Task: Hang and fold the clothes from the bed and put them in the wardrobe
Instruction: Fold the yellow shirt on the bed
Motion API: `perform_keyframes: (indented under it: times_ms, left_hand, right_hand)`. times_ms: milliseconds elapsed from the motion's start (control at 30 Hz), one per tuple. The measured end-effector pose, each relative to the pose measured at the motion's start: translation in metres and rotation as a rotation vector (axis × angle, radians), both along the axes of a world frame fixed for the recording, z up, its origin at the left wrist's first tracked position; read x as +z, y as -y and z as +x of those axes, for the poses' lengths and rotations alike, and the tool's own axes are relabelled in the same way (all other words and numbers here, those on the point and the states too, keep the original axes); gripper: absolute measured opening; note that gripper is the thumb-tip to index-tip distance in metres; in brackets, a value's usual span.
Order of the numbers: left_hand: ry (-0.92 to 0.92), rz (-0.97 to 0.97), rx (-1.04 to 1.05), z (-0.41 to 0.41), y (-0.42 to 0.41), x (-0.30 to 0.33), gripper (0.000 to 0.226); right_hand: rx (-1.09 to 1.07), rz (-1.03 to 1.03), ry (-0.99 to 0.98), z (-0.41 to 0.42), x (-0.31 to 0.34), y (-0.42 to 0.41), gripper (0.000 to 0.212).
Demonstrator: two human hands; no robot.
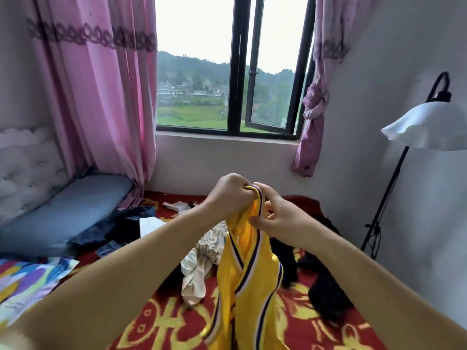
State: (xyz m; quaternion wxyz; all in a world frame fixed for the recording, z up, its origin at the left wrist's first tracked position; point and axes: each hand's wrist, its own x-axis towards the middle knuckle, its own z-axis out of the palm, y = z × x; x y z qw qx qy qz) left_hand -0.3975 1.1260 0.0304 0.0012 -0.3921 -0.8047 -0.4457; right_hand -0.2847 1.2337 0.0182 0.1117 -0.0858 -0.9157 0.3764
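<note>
The bed [161, 322], covered by a red blanket with yellow woven motifs, fills the lower half of the view and carries the unsorted load. A grey-blue pillow [63, 218] lies at the head end, beside the pink curtain [101, 97]. No wardrobe and no hanger are in view.

The sleeveless yellow mesh jersey with purple-and-white striped trim [242, 286] is the item in hand. It is held up above the middle of the bed, and its lower part hangs down out of the frame. The trimmed edges cross one another below the hands, so the garment appears twisted.

A black garment [326, 294] lies just right of the jersey. A cream patterned garment [202, 258] lies just behind and left of it. Dark denim clothing [121, 223] lies further left, near the pillow.

The left hand [227, 193] is closed in a fist around the top loop of the striped trim. The right hand [280, 218] pinches the fabric just below that loop with thumb and fingers; it is closed on the jersey.

Probable faults from this state:
- Folding or hanging with the twist left in would set creases and misalign the straps.
- Pulling both hands apart on the narrow trim could stretch or strain the mesh.
- The hanging tail could catch the garments beneath it and drag them out of place.
- Slippery mesh may slide out of the right-hand pinch.
</note>
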Motion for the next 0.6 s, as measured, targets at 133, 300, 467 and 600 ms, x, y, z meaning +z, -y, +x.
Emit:
perform_keyframes:
  times_ms: [133,300,467,600]
  left_hand:
    - [-0.161,-0.066,0.036,0.002,-0.007,0.017,0.019]
    - [-0.444,-0.236,0.172,-0.014,0.011,0.021,0.013]
    - [-0.313,-0.347,0.265,-0.051,0.047,0.020,0.011]
    - [-0.058,-0.189,0.138,-0.063,0.065,0.022,0.019]
  right_hand:
    - [-0.291,0.118,-0.184,-0.007,-0.018,-0.011,0.018]
    - [-0.363,0.172,-0.068,-0.008,-0.018,-0.051,0.018]
    - [-0.358,0.175,-0.116,0.012,0.014,-0.091,0.023]
    - [-0.271,0.181,-0.092,0.024,0.049,-0.102,0.023]
